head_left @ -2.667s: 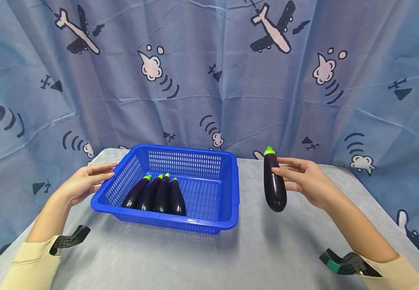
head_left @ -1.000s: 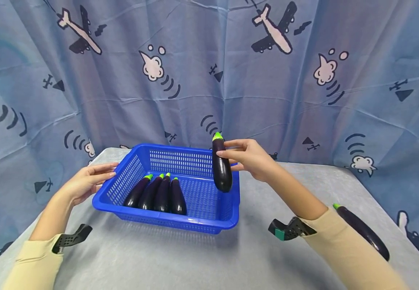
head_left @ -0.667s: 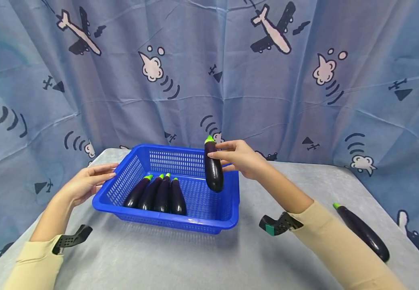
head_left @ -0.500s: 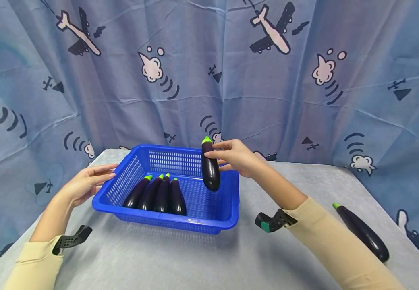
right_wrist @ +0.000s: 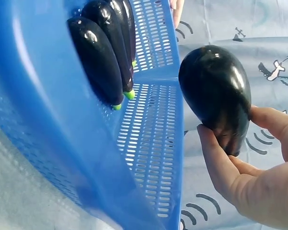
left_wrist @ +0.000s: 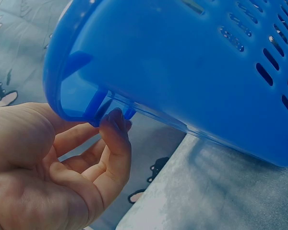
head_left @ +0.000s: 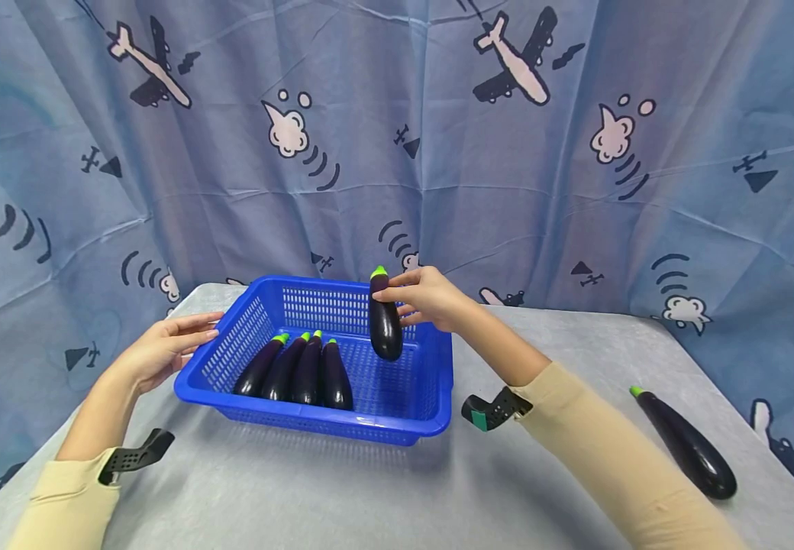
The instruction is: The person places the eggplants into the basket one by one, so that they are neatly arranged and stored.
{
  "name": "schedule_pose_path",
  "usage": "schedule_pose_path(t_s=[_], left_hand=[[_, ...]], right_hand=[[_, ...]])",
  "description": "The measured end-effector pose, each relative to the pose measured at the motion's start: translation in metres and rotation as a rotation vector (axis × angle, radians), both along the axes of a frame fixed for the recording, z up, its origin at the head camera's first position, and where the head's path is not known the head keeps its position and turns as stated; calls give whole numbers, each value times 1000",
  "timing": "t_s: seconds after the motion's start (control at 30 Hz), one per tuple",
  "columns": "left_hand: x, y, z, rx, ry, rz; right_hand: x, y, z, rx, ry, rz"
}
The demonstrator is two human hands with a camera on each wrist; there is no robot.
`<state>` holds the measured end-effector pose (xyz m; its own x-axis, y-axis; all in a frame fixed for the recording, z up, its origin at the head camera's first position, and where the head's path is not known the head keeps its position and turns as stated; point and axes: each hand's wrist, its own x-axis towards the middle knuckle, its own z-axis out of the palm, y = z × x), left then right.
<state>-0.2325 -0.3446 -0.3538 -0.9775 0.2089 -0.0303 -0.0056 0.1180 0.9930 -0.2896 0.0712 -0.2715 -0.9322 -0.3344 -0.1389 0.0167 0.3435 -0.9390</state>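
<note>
A blue plastic basket [head_left: 314, 417] with slotted walls stands on the table. My left hand [head_left: 163, 353] grips its left rim; the left wrist view has the fingers [left_wrist: 116, 148] curled at the edge of the basket [left_wrist: 177, 72]. Over the right half of the basket, my right hand [head_left: 431, 299] pinches a dark purple eggplant [head_left: 386, 330] near its green stem, and the fat end hangs down. Several other eggplants [head_left: 306, 370] lie side by side in the basket's left half, stems pointing away. The right wrist view shows the held eggplant [right_wrist: 215, 86] beside the basket wall.
One more eggplant [head_left: 689, 447] lies on the grey table [head_left: 266, 489] at the right, beyond my right sleeve [head_left: 596, 443]. A blue curtain [head_left: 369, 191] printed with planes hangs close behind the table.
My right hand has carried the eggplant leftward from beside the basket to over it, and lately slightly lower. The right arm's shift has uncovered the eggplant on the right. My left hand stays put.
</note>
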Motion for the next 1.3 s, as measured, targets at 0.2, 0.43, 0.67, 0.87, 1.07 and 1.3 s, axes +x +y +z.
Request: schedule_pose_path(t_s=[0.2, 0.43, 0.67, 0.87, 1.07, 1.3], left_hand=[[-1, -1, -2, -21, 6, -6], [-2, 1, -2, -21, 9, -6], [-3, 0, -2, -58, 4, 9], [-2, -1, -2, -59, 5, 11], [-2, -2, -2, -68, 0, 19], [-3, -1, -2, -44, -2, 10]], right_hand=[[-5, -9, -9, 19, -22, 5], [-8, -16, -18, 52, -78, 22], [-11, -22, -19, 86, -117, 10], [-12, -30, -19, 112, -153, -3], [-12, -39, -20, 148, -201, 18], [-7, -50, -21, 204, -280, 25]])
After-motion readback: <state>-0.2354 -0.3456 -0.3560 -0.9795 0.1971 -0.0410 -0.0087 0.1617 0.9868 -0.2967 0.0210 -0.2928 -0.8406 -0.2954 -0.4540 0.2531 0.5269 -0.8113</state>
